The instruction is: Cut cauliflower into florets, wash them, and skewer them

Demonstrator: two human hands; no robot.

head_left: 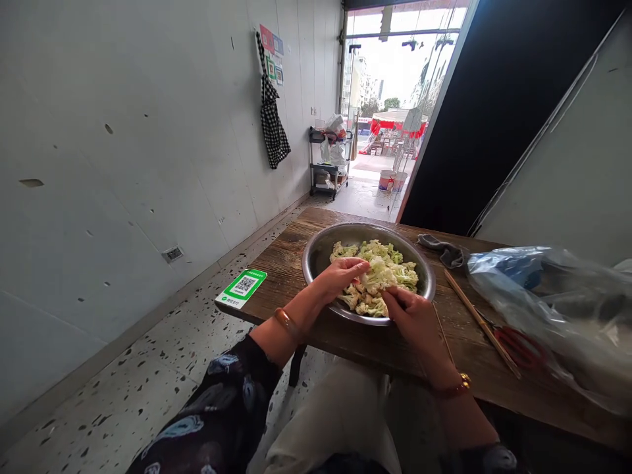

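Observation:
A wide metal bowl (pixel 316 245) stands on the wooden table (pixel 281 263), with many pale cauliflower florets (pixel 405 273) lying inside. Over the bowl, a cauliflower piece (pixel 379 273) is held between my two hands. My left hand (pixel 340 275) grips it from the left with thumb and fingers closed. At the lower right of the piece, my right hand (pixel 409 315) pinches it, its fingertips partly hidden.
A clear plastic bag (pixel 553 309), red-handled scissors (pixel 521 347), wooden sticks (pixel 481 322) and a grey cloth (pixel 444 250) lie on the right. A green QR-code card (pixel 244 287) sits at the table's left corner. Beyond stand a cart (pixel 330 164) and a glass door.

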